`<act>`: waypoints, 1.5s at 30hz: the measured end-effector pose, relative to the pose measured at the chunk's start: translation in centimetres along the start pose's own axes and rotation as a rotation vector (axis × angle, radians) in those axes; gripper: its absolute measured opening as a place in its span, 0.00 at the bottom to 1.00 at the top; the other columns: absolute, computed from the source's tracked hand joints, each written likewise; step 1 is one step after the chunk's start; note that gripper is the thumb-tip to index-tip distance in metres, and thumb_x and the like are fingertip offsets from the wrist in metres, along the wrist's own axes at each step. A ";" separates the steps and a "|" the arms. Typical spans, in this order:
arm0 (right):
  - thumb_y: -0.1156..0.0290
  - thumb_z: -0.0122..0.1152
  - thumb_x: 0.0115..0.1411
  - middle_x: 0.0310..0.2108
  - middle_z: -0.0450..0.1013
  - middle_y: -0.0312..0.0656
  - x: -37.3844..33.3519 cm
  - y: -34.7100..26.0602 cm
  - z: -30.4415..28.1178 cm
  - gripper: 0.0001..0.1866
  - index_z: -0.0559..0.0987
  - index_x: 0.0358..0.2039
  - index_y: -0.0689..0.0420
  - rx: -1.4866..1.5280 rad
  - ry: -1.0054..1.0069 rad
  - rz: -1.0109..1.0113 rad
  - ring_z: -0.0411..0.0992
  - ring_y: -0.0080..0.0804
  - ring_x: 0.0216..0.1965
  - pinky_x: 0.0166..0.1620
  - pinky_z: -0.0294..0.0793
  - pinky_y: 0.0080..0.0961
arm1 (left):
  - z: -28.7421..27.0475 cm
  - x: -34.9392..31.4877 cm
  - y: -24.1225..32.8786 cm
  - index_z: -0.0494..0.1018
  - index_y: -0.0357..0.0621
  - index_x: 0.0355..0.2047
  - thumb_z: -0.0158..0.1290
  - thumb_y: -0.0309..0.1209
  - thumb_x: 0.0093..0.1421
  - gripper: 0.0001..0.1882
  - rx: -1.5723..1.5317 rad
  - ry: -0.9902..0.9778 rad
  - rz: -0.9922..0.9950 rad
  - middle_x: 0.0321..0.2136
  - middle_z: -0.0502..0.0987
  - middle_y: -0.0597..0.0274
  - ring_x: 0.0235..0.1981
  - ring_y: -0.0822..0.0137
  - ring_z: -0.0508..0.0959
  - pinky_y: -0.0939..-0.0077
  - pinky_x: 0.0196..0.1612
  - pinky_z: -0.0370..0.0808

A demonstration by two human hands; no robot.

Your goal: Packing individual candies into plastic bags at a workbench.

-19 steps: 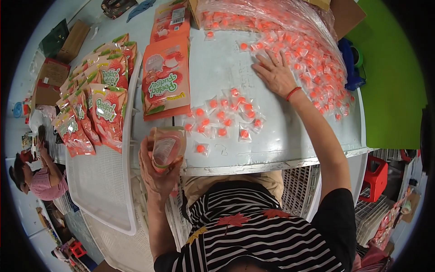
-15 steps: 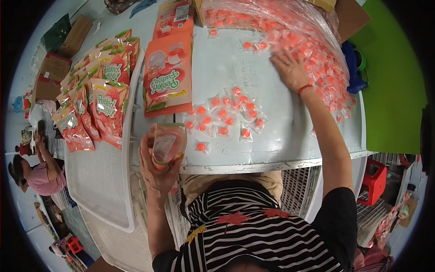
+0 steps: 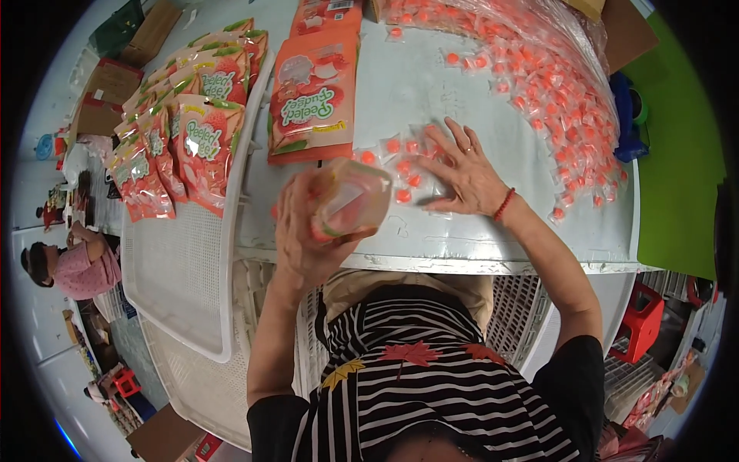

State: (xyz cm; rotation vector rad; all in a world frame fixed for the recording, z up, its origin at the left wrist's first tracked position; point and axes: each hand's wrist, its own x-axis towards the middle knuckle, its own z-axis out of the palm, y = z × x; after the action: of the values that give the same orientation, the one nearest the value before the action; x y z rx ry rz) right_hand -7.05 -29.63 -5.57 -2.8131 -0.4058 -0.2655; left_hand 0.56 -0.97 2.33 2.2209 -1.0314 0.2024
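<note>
My left hand (image 3: 299,235) is wrapped around a pink candy pouch (image 3: 358,192), its mouth gaping and tilted toward the right. Close beside the mouth lies a small group of clear-wrapped red-orange candies (image 3: 403,166) on the table. Over the right part of this group, my right hand (image 3: 476,181) is spread with its fingers apart, palm down. It hides some of the candies, and I cannot tell whether the fingertips touch them. A large heap of the same candies (image 3: 566,115) covers the table's far right side.
Flat pink pouches (image 3: 312,96) lie stacked beyond my left hand. On the left, filled pouches (image 3: 206,146) stand in a white perforated tray (image 3: 177,285). Clear plastic sheeting (image 3: 570,46) borders the heap. A red stool (image 3: 640,319) is at right; another person (image 3: 77,266) is far left.
My right hand has left the big heap and come nearer, over the small candy group. My left hand has brought the pouch rightward, beside that group. The whole view has shifted slightly.
</note>
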 end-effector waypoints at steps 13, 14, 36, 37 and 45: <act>0.64 0.64 0.51 0.39 0.72 0.43 1.3 -2.1 3.2 0.14 0.76 0.37 0.55 -0.019 0.329 0.186 0.71 0.40 0.41 0.40 0.72 0.34 | 2.6 2.2 0.2 0.57 0.39 0.58 0.73 0.40 0.34 0.52 0.074 0.015 0.164 0.49 0.68 0.51 0.49 0.52 0.70 0.60 0.50 0.69; 0.65 0.64 0.52 0.33 0.72 0.42 1.4 -2.0 3.4 0.12 0.76 0.35 0.55 -0.008 0.386 0.190 0.71 0.38 0.34 0.34 0.72 0.32 | 2.8 2.4 0.1 0.57 0.38 0.58 0.72 0.41 0.35 0.52 0.150 -0.014 0.165 0.49 0.68 0.51 0.49 0.51 0.70 0.59 0.50 0.69; 0.65 0.47 0.61 0.22 0.72 0.52 10.0 -8.3 -5.7 0.18 0.76 0.21 0.64 0.795 0.355 0.573 0.72 0.49 0.26 0.29 0.72 0.39 | 5.9 4.3 -0.1 0.54 0.36 0.59 0.69 0.36 0.36 0.52 -0.035 0.028 0.085 0.52 0.64 0.47 0.53 0.47 0.64 0.54 0.55 0.63; 0.65 0.47 0.61 0.22 0.72 0.52 10.0 -8.7 -5.6 0.18 0.76 0.21 0.64 0.793 0.354 0.570 0.72 0.49 0.26 0.29 0.72 0.39 | 6.0 4.2 -0.3 0.54 0.36 0.59 0.69 0.36 0.36 0.52 -0.035 0.032 0.084 0.52 0.64 0.47 0.53 0.47 0.64 0.54 0.55 0.63; 0.70 0.47 0.64 0.33 0.73 0.50 8.6 -8.7 -7.8 0.11 0.74 0.40 0.62 0.449 0.689 0.162 0.73 0.43 0.35 0.40 0.72 0.32 | 4.3 4.3 -1.4 0.53 0.34 0.59 0.69 0.30 0.38 0.51 -0.337 0.285 -0.060 0.51 0.65 0.45 0.50 0.52 0.69 0.62 0.53 0.68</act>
State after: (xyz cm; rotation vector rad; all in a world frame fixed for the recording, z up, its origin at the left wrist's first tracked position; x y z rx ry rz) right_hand -2.64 -21.88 5.88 -2.1276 -0.0608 -0.9325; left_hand 3.90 -5.67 0.04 1.8520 -0.7790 0.2867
